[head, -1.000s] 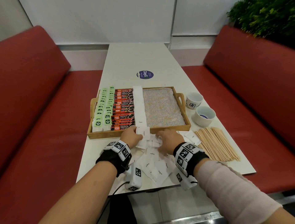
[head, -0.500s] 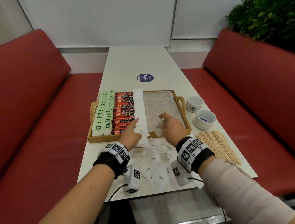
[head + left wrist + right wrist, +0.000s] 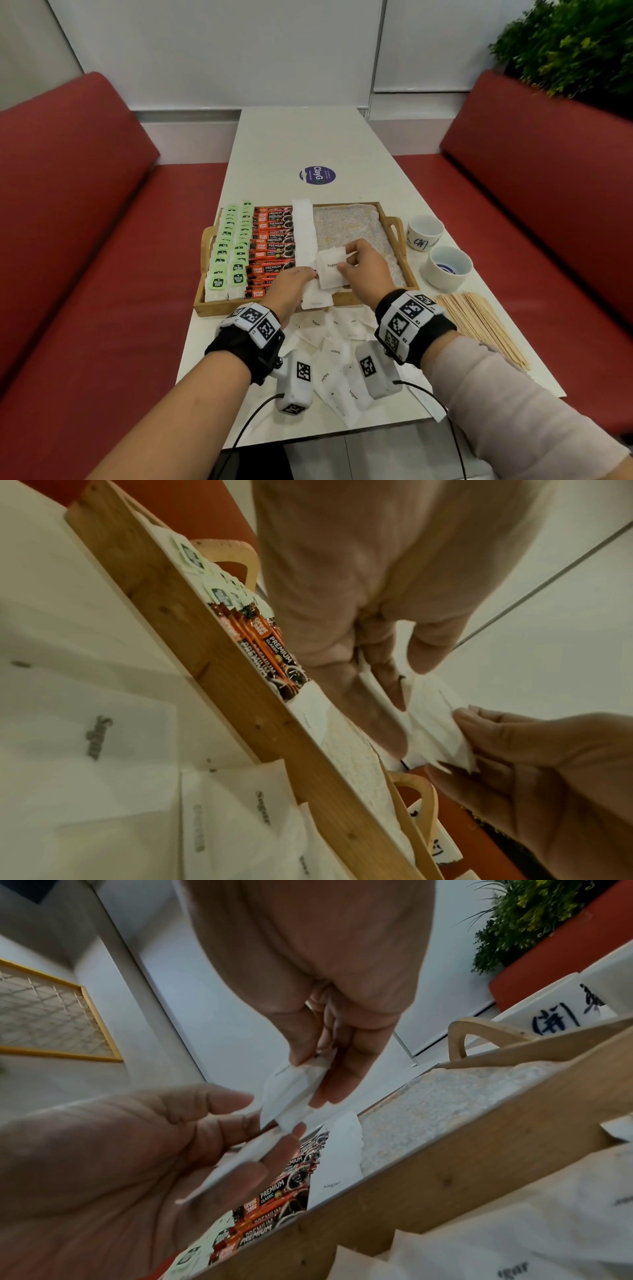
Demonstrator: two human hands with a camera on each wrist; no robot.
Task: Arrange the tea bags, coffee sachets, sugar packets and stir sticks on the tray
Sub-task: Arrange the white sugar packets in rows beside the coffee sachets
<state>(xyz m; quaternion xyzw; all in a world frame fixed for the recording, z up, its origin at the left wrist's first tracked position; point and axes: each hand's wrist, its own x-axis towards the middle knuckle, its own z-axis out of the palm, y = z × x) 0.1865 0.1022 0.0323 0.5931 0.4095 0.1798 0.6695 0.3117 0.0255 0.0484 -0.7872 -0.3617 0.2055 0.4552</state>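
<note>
A wooden tray (image 3: 239,306) holds rows of green tea bags (image 3: 228,250), orange coffee sachets (image 3: 272,246) and a column of white sugar packets (image 3: 303,233); its right half is bare liner. Over the tray's front edge my right hand (image 3: 346,261) pinches a small stack of sugar packets (image 3: 329,270). My left hand (image 3: 308,278) touches that stack and holds another sugar packet (image 3: 317,298) below it. In the right wrist view the pinched stack (image 3: 294,1085) shows between thumb and fingers. Loose sugar packets (image 3: 337,353) lie on the table before the tray. Stir sticks (image 3: 479,325) lie to the right.
Two white cups (image 3: 424,233) (image 3: 448,268) stand right of the tray, behind the stir sticks. A round blue sticker (image 3: 317,175) is on the table beyond the tray. Red benches flank the table; a plant (image 3: 565,44) stands at the back right.
Both hands rose from the loose pile on the table to the tray's front edge, carrying sugar packets. The right hand now holds a stack up above the liner.
</note>
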